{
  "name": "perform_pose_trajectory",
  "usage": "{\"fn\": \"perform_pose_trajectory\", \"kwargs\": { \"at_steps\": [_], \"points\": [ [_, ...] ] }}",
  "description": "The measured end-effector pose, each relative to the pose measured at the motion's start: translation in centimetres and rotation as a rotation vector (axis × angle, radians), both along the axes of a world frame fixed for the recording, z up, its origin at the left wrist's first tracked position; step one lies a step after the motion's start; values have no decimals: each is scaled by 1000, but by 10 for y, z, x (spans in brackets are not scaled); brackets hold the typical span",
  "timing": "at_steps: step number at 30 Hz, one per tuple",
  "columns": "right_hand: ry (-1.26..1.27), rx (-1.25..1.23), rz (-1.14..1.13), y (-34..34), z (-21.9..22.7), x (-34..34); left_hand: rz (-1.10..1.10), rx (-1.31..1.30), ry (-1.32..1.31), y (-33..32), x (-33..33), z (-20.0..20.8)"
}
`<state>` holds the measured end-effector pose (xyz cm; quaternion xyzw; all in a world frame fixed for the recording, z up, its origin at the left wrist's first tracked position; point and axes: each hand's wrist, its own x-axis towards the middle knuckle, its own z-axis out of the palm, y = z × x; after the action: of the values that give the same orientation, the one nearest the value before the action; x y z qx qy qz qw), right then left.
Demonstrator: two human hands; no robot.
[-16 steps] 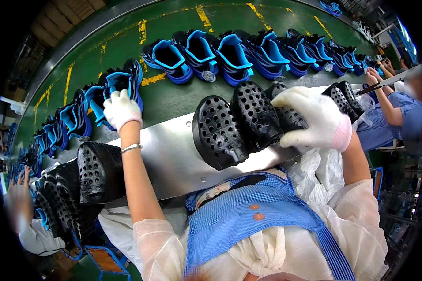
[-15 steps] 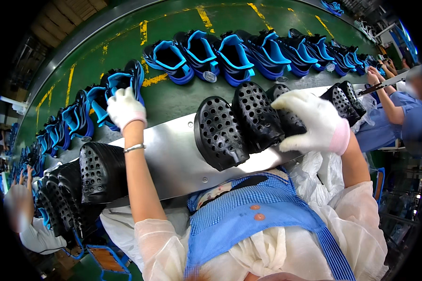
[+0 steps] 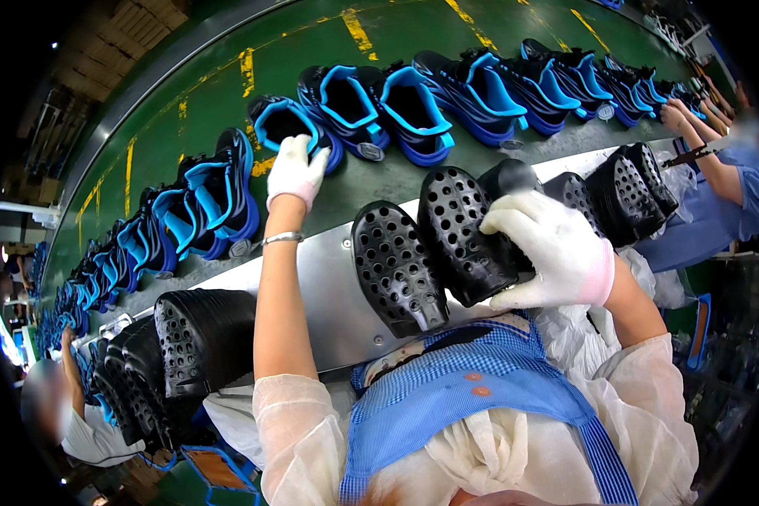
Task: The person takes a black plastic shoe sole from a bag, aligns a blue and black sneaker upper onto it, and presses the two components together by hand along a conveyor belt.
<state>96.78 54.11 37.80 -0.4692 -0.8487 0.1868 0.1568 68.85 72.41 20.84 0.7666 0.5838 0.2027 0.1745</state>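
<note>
A blue and black sports shoe (image 3: 266, 114) stands on the green surface ahead of me. My left hand (image 3: 297, 173), in a white glove, reaches over its near collar, fingers bent over the rim and closed on it. In front of me lie black perforated shoe-shaped inserts on a metal ledge. My gloved right hand (image 3: 557, 244) curls round the right side of one insert (image 3: 460, 223), fingertips on its upper part and thumb at its lower end. Left of that is a second insert (image 3: 392, 261), untouched. My right palm hides part of the inserts behind it.
Rows of similar shoes stretch left (image 3: 177, 219) and right (image 3: 481, 93). The metal ledge (image 3: 312, 295) runs across before me. Stacked black inserts (image 3: 185, 346) lie at left, more (image 3: 628, 190) at right. Co-workers' arms (image 3: 704, 143) show at right and far left.
My left hand has moved from a shoe on the left to one further right. My right hand has come down and closed from a wide spread onto a black insert. The view has shifted slightly.
</note>
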Motion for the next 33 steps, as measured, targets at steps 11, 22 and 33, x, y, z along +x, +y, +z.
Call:
{"fn": "perform_pose_trajectory", "kwargs": {
  "at_steps": [11, 22, 33],
  "points": [
    [96, -2, 3, 3, 43, -2, -53, 69, -31, -71, -40, 45],
    [128, 11, 354, 45, 53, -112, -464, -657, -1606, -150, -42, 123],
    [-157, 104, 137, 85, -3, -157, -71, -397, -1833, -122, -52, 65]
  ]
}}
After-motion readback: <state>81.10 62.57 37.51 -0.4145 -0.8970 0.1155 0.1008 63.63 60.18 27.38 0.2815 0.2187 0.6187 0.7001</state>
